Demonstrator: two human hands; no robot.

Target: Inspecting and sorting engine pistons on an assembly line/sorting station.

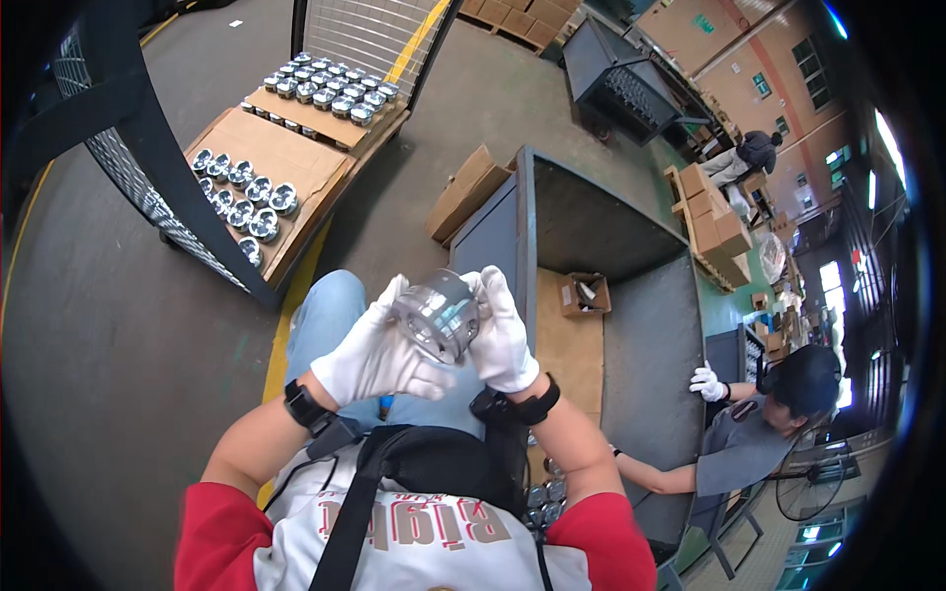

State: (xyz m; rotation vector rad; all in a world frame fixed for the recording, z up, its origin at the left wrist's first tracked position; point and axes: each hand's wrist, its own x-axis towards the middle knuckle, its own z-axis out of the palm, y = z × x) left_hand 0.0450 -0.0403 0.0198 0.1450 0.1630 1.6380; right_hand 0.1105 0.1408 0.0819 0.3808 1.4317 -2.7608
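Observation:
Between my gloved hands is a shiny metal piston [439, 313], tilted, with its open, hollowed side partly facing me. My left hand [376, 353] wears a white glove and grips the piston from the left and below. On the other side, my right hand [503, 330], gloved the same way, has its fingers closed around the piston's edge. To the left, more pistons [258, 189] stand in rows on the cardboard-covered deck [258, 136] of a wheeled cart. Down by my right elbow, several pistons [545, 495] lie in a large grey metal bin, partly hidden by my arm.
The grey bin [616, 212] stands close on my right, holding a small cardboard box [583, 295]. A co-worker [749, 433] leans over its far side, one gloved hand on the rim. Dark mesh cart panels [148, 187] rise at left. A cardboard piece [471, 192] leans against the bin.

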